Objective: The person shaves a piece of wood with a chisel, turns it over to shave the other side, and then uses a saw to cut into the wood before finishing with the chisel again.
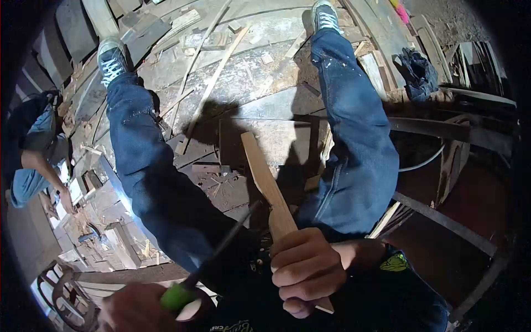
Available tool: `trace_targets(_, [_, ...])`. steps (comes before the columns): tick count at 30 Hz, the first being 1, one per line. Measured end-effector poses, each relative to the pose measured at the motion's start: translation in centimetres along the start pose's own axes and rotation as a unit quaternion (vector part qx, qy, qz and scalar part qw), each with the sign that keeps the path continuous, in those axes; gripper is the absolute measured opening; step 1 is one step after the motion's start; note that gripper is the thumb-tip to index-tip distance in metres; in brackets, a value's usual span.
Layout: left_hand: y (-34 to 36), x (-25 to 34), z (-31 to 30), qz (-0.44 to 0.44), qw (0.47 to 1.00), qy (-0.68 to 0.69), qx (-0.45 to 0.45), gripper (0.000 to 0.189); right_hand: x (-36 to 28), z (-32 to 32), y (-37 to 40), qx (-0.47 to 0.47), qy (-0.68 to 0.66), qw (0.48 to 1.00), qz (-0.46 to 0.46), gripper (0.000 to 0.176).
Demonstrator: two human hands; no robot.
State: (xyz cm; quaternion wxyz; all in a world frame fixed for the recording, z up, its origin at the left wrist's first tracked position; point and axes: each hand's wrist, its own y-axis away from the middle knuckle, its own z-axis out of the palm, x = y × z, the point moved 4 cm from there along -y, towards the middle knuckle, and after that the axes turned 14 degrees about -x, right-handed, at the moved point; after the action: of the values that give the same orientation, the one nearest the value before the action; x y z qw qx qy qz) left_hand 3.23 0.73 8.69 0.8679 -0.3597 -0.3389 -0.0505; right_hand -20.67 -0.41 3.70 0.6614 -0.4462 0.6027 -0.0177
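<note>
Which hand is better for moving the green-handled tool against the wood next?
Probably the left hand: it grips the green-handled tool, which slants toward the wooden piece. The right hand is busy holding that piece.

Part of the carved wooden strip [264, 177] is covered by the right hand [307, 271] — only a corner is left showing below the fist. The left hand [135, 310] is blurred and its wrist is cut off; the exact type of the green-handled tool [175, 297] cannot be told. Shirt lettering [231, 327] is cropped by the bottom edge — the co-worker [41, 160] is partly lost in darkness.
</note>
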Motion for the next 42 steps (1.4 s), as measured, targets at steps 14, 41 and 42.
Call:
trace_targets(14, [0.0, -0.9, -1.5, 0.171, 0.942, -0.177, 0.23, 0.035, 0.4, -0.6, 0.5, 0.028, 0.026, 0.999, -0.031, 0.025])
trace_targets(41, [11.6, 6.2, 6.7, 0.183, 0.941, -0.186, 0.215, 0.024, -11.7, -10.4, 2.1, 0.481, -0.287, 0.818, -0.133, 0.033])
trace_targets(42, [12.0, 6.3, 7.0, 0.18, 0.942, -0.185, 0.216, 0.024, -12.5, -9.9, 2.1, 0.487, -0.29, 0.813, -0.135, 0.033])
